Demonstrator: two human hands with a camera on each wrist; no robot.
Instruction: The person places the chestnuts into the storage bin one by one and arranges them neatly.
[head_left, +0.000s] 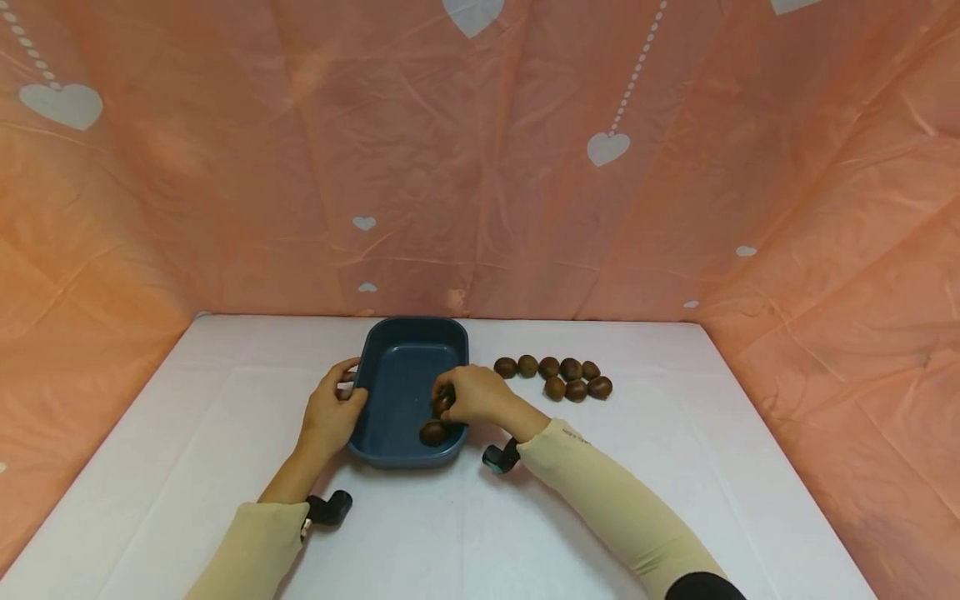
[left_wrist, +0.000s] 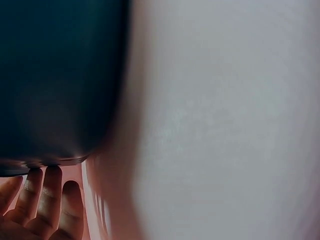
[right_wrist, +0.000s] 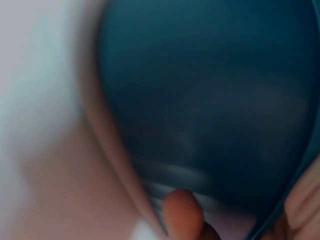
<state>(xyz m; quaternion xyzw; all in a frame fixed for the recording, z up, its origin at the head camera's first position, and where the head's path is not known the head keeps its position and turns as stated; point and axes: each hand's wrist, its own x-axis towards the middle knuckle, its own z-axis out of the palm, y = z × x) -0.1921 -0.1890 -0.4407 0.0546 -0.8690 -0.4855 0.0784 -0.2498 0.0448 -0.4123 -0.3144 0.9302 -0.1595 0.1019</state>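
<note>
A dark blue rectangular dish stands on the table. At its left side my left hand holds the wall, thumb at the rim and fingers outside; in the left wrist view the fingertips touch the dish. Over the near right part of the dish, my right hand pinches a brown chestnut. Another chestnut lies on the dish floor near that corner, just below the hand. The right wrist view shows the thumb above the dish; the chestnut is mostly hidden there.
Several chestnuts lie in two rough rows on the white table, right of the dish. An orange curtain with white hearts encloses the back and sides. Small black cameras are worn at both wrists.
</note>
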